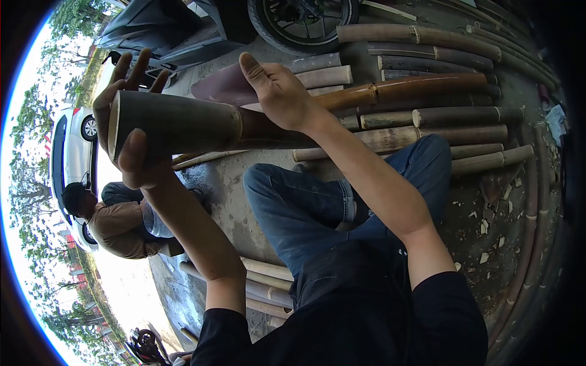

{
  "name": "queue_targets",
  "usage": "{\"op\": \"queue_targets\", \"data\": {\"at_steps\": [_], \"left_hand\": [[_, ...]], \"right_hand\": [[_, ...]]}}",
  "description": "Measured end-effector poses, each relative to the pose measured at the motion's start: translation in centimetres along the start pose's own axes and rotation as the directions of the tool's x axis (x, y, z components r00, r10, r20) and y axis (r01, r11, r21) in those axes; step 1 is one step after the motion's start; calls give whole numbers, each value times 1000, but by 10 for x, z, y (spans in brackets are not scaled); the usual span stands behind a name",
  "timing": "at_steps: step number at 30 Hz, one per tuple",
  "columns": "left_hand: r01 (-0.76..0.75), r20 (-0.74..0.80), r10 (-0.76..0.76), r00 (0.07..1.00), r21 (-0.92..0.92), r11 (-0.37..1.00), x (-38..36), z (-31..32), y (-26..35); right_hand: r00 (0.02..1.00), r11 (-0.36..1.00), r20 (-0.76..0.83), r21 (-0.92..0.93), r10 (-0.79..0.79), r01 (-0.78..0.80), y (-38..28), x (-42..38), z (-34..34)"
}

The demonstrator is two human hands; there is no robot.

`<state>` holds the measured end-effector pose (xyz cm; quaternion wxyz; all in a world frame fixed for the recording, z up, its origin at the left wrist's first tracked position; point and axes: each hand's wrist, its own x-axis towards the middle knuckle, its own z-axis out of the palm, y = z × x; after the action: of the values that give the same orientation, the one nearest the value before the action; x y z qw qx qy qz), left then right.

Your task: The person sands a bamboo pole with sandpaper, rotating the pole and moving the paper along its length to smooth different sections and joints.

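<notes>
Gripping: left hand, curled round the left end of the bamboo tube
Right hand: thumb raised; cannot tell its hold
Tube place: raised, left of the knees

Off to my left I see a crouching person and a pale car; ahead of me, a wheel.

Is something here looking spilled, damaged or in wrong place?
Pale chips litter the ground at right, untidy beside the laid bamboo; a crumpled light-blue scrap lies beyond them. At left, wet-looking patches may be a spill.
</notes>
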<state>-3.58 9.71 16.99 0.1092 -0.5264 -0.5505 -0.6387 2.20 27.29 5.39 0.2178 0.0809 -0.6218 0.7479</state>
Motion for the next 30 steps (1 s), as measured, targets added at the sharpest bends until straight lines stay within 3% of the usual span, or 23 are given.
{"op": "queue_targets", "data": {"at_steps": [1, 3, 4, 6, 7, 9, 13, 18, 20, 21, 22, 24, 26, 28, 30], "left_hand": [[70, -50, -70, 996, -5, 998, -6, -5, 1], [99, -120, -99, 988, -3, 995, -16, -9, 2], [131, -191, -130, 973, -9, 991, -18, -9, 0], [120, -215, -121, 969, -19, 993, -22, -10, -2], [126, -196, -123, 973, 2, 992, -25, -12, -1], [129, -196, -125, 973, 4, 992, -27, -7, 1], [168, -236, -158, 959, 21, 986, -28, -14, 1], [192, -287, -184, 940, -1, 981, -36, -28, -4], [199, -352, -184, 918, 5, 980, -38, -28, -4], [219, -364, -205, 908, -4, 976, -37, -26, -2], [224, -362, -210, 908, -2, 975, -37, -25, 0], [232, -393, -220, 893, -19, 973, -37, -23, 1], [243, -408, -232, 883, -25, 970, -39, -28, -1], [242, -426, -232, 875, -31, 970, -40, -35, -3], [256, -474, -228, 851, -6, 967, -42, -45, -7]], "right_hand": [[1000, 1000, 3, 2, -7, 7, 0, -2, 5], [997, 972, 48, 233, -58, 45, 3, -15, 21], [997, 972, 48, 231, -60, 47, -2, -20, 26], [963, 964, -51, 4, -264, 264, -10, -32, 35], [964, 965, -52, 4, -261, 262, -10, -36, 40], [877, 900, -205, -140, -435, 413, -11, -41, 46], [880, 858, -118, -316, -460, 406, 0, -40, 38], [894, 876, -160, -328, -419, 352, -5, -41, 54], [865, 763, -76, -513, -497, 393, -2, -38, 63], [923, 807, -11, -490, -384, 330, -7, -39, 66], [924, 811, -15, -486, -381, 326, -8, -38, 73], [873, 808, -82, -429, -480, 404, -6, -34, 89], [901, 824, -53, -430, -431, 369, 4, -36, 88], [867, 789, -9, -421, -498, 448, 36, -40, 76], [937, 858, -37, -417, -346, 300, 95, -58, 54]]}}
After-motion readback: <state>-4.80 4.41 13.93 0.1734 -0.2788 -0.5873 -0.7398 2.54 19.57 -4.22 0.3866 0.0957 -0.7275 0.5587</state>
